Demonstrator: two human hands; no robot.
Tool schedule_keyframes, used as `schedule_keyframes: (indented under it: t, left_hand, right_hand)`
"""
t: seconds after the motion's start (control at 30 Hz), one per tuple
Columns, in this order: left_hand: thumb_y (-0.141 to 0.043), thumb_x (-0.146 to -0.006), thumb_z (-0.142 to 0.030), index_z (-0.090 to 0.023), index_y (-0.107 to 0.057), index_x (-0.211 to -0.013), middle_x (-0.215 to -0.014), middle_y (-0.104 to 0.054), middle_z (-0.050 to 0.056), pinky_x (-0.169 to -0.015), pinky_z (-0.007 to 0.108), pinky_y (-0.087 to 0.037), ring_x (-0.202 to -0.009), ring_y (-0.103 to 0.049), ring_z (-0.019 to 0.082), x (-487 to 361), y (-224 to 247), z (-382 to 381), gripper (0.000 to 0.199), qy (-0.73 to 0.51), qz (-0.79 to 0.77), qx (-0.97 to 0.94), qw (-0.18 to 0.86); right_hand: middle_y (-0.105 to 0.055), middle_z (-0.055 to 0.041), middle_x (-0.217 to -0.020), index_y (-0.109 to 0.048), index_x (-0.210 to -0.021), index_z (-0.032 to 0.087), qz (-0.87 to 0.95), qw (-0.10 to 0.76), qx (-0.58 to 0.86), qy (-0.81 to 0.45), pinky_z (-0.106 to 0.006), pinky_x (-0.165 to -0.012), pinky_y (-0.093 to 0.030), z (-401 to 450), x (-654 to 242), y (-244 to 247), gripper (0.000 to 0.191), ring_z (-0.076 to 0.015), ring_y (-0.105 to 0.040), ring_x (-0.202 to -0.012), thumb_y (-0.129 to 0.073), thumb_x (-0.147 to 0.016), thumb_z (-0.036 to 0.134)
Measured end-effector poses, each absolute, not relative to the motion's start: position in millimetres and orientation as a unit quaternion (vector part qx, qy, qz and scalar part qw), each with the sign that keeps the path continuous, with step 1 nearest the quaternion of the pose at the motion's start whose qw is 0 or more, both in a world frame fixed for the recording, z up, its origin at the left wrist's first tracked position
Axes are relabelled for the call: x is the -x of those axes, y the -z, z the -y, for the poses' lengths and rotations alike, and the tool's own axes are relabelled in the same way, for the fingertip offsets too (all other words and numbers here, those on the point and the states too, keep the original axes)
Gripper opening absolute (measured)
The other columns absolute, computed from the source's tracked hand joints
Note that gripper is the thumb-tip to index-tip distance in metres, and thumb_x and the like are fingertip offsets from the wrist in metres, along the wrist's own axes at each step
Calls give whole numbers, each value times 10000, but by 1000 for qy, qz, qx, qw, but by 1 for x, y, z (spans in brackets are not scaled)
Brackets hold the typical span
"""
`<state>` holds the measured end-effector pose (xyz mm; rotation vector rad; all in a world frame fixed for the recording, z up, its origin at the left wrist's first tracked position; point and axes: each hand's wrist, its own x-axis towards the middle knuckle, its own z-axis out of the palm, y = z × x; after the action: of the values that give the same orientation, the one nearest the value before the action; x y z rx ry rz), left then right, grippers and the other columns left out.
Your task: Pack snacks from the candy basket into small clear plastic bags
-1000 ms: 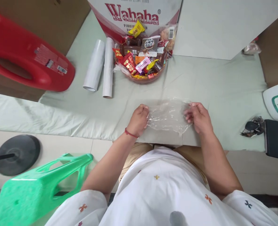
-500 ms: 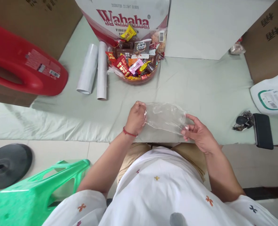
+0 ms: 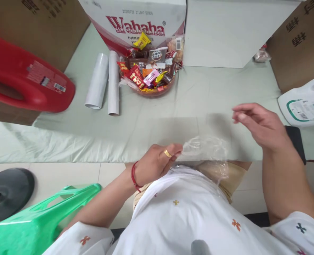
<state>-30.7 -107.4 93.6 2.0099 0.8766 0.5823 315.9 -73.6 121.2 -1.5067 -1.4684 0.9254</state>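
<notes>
In the head view my left hand, with a gold ring and a red cord bracelet, is closed in a pinch on one end of a thin clear plastic film. Crumpled and see-through, the film hangs rightward over the table's front edge and my lap; I cannot tell whether it is a bag or a sheet. My right hand is raised to the right, apart from the film. Its fingers are loosely bent, the thumb away from them, and nothing shows in it.
A bowl of wrapped snacks stands before a Wahaha carton. Two white rolls lie left of it. A red jug is at left, a white jug and a black phone-like object at right. A green stool stands below.
My right hand has let go of the film and moved up and right. My left hand has moved right and nearer my body, and the stretched film has gone slack and crumpled.
</notes>
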Motion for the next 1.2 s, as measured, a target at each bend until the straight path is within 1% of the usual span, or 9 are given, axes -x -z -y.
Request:
schedule_keyframes:
  t: [0.1, 0.2, 0.27, 0.37, 0.5, 0.63, 0.8, 1.03, 1.2]
  left_hand:
    - [-420, -945, -222, -271, -541, -953, -637, -457, -47, -532, 251, -283, -514, -299, 125, 32, -101, 114, 131, -197, -332, -833, 397]
    - [-401, -954, -205, -264, -538, -900, -611, -395, -57, -511, 249, -233, -513, -259, 122, 32, -104, 119, 158, -194, -326, -842, 383]
    - [-412, -944, -189, -261, -526, -885, -610, -373, -63, -500, 246, -207, -511, -240, 118, 33, -104, 120, 148, -208, -320, -847, 370]
    - [-418, -944, -176, -259, -508, -890, -613, -374, -67, -496, 233, -205, -507, -246, 113, 34, -99, 120, 134, -229, -326, -850, 344]
    - [-397, -975, -201, -253, -491, -960, -631, -441, -60, -512, 225, -267, -492, -317, 112, 36, -86, 116, 108, -255, -375, -823, 341]
    - [-373, -1028, -271, -247, -468, -979, -679, -516, -39, -544, 256, -314, -486, -410, 129, 33, -70, 106, 109, -291, -478, -748, 357]
    - [-476, -1015, -399, -239, -489, -1008, -549, -440, -87, -562, 269, -320, -482, -446, 153, 34, -52, 87, 161, -255, -575, -647, 430]
    - [-526, -944, -382, -217, -613, -838, -615, -527, -31, -603, 293, -346, -582, -481, 156, 57, -32, 65, 215, -226, -647, -613, 394]
    - [-508, -933, -314, -208, -600, -858, -853, -643, 38, -726, 317, -438, -755, -573, 178, 70, -27, 56, 160, -280, -655, -612, 344]
  right_hand:
    - [-794, -68, -979, -814, -1014, 251, 638, 309, 503, -494, -362, -838, -605, 39, -274, -116, 328, -220, -736, -945, -756, -867, 538]
    - [-769, -37, -745, -802, -827, 228, 619, 229, 438, -610, -323, -667, -612, 23, -237, -98, 357, -192, -726, -718, -788, -804, 584]
    - [-732, -17, -646, -786, -800, 211, 601, 192, 409, -659, -277, -587, -580, 20, -223, -89, 385, -160, -683, -606, -808, -774, 594]
    - [-716, -8, -627, -782, -866, 180, 572, 156, 366, -717, -256, -539, -552, 21, -216, -87, 448, -148, -656, -554, -886, -679, 573]
    - [-730, -14, -743, -767, -1090, 156, 526, 112, 314, -783, -249, -487, -539, 17, -214, -94, 622, -158, -669, -575, -984, -549, 374]
    - [-711, -2, -825, -726, -1185, 167, 488, 217, 337, -776, -203, -545, -532, 7, -209, -83, 625, -125, -661, -674, -948, -603, 210]
    - [-687, 24, -833, -711, -1157, 201, 482, 325, 398, -710, -185, -561, -494, -9, -203, -60, 589, -104, -625, -702, -940, -615, 212]
    - [-636, 32, -815, -691, -1114, 212, 501, 350, 473, -634, -218, -383, -289, -30, -192, -36, 424, -61, -417, -490, -856, -755, 367]
    - [-657, 20, -765, -675, -1074, 207, 561, 356, 505, -551, -247, -464, -339, -38, -181, -20, 290, -84, -428, -497, -723, -872, 410]
